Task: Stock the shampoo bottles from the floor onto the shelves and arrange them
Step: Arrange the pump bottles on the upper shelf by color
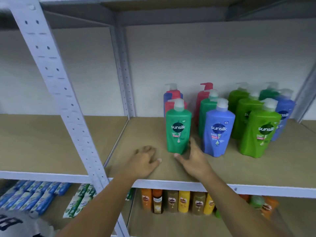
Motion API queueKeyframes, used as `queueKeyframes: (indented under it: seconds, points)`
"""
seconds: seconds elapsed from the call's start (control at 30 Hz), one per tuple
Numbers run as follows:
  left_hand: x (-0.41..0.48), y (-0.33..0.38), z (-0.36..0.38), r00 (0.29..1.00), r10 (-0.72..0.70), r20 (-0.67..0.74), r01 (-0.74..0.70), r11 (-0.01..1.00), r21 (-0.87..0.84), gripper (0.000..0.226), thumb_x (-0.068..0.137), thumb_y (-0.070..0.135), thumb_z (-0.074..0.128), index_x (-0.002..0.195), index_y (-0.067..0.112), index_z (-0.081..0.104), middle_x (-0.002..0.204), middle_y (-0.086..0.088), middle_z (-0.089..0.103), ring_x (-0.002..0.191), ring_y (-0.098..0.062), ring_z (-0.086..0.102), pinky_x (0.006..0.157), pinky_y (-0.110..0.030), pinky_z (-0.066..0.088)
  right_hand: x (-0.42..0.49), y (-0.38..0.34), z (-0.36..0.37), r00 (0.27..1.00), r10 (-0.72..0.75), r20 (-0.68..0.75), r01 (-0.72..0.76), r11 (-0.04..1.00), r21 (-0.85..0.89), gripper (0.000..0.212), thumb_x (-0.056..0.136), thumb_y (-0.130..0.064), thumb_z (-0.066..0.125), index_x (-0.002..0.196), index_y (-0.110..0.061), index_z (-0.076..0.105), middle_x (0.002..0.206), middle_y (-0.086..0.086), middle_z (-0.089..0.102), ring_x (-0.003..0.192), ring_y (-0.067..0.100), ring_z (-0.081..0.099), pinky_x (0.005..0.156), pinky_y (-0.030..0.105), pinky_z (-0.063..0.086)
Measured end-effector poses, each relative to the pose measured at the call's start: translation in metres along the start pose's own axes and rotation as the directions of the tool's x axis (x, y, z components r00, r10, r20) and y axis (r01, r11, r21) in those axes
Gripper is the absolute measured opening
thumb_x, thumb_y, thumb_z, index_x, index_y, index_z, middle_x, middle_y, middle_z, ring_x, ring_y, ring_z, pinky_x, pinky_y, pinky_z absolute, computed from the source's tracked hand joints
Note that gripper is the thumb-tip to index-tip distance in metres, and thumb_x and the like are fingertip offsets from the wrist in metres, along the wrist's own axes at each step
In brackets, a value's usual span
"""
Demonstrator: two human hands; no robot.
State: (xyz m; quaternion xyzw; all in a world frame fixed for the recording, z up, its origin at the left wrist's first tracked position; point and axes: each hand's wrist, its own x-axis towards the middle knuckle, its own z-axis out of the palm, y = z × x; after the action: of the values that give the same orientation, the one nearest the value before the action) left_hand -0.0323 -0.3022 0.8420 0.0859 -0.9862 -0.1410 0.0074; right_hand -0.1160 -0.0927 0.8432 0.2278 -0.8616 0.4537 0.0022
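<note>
On the middle shelf board [145, 134], straight ahead of the head camera, the front green shampoo bottle [178, 130] is standing upright at the left end of a cluster of pump bottles. I am seeing the right hand [193, 159] sitting at its base. The thumb is stretching out flat along the bottle's lower front edge, and the fingers are pointing up beside its right side, spread wide and not curling round anything. Blur is keeping me from telling whether skin is actually touching plastic.

The left hand [145, 159] is lying on the bare board just left of that bottle, apart from it, with its fingers loosely bent and holding nothing. Both forearms are crossing the shelf's white front edge.

Just right of the green one, a blue bottle [219, 132] is standing in the front row, and a light green bottle [259, 134] is standing further right again. More bottles are lining up behind each of them toward the back wall, with red bottles [202, 98] showing among them.

Below, on the next shelf down, small bottles [183, 200] in orange, yellow and brown are standing in a row near the front. In the bay to the left, blue packets [34, 194] are lying in rows. A white post [56, 79] with punched holes is slanting across the left of my view.
</note>
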Motion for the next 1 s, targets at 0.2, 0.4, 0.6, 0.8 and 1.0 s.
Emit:
queueKeyframes:
  seconds: [0.2,0.4,0.6,0.8,1.0]
  points:
    - [0.039,-0.017,0.011,0.995,0.068,-0.073,-0.069,0.998,-0.005,0.07,0.098,0.064,0.04,0.156,0.024,0.033,0.165,0.001,0.027,0.153,-0.016,0.017,0.123,-0.04,0.007,0.023,-0.003,0.012,0.998,0.02,-0.058,-0.013,0.993,0.115,0.086,0.079,-0.031,0.083,0.147,-0.022,0.032,0.125,-0.017,0.055,0.118,0.006,0.056,0.102,0.026,0.044]
    - [0.072,-0.018,0.015,0.99,0.078,-0.119,-0.083,0.996,-0.035,0.067,0.095,0.061,0.042,0.147,0.019,0.046,0.159,-0.004,0.039,0.147,-0.018,0.032,0.12,-0.036,0.019,0.026,0.005,0.018,0.992,-0.006,-0.126,0.02,0.994,0.109,0.084,0.079,-0.032,0.083,0.147,-0.025,0.034,0.12,-0.028,0.052,0.114,-0.002,0.054,0.098,0.017,0.042]
    - [0.097,-0.011,0.005,0.987,-0.043,-0.155,-0.027,0.905,-0.425,0.078,0.089,0.043,0.069,0.156,0.021,0.035,0.15,-0.005,0.052,0.134,-0.023,0.053,0.105,-0.026,0.041,0.031,0.01,0.02,0.989,-0.023,-0.148,0.039,0.993,0.109,0.085,0.078,-0.032,0.083,0.147,-0.025,0.034,0.124,-0.021,0.056,0.114,-0.001,0.055,0.097,0.016,0.041]
    - [0.133,-0.002,0.01,0.99,0.003,-0.142,-0.112,0.633,-0.766,0.084,0.08,0.012,0.081,0.149,0.021,0.036,0.133,-0.007,0.063,0.119,-0.02,0.065,0.1,-0.04,0.054,0.032,0.014,0.021,0.987,-0.039,-0.154,0.055,0.993,0.105,0.08,0.079,-0.031,0.083,0.143,-0.028,0.036,0.12,-0.023,0.056,0.11,-0.005,0.053,0.092,0.007,0.039]
    - [0.14,0.02,0.005,0.984,0.017,-0.179,-0.162,0.517,-0.84,0.056,0.086,-0.014,0.064,0.133,0.014,0.051,0.111,-0.002,0.068,0.089,-0.002,0.07,0.074,-0.016,0.054,0.034,0.019,0.022,0.985,-0.022,-0.168,0.043,0.992,0.119,0.079,0.079,-0.026,0.082,0.142,-0.03,0.035,0.115,-0.033,0.054,0.103,-0.018,0.053,0.088,0.001,0.038]
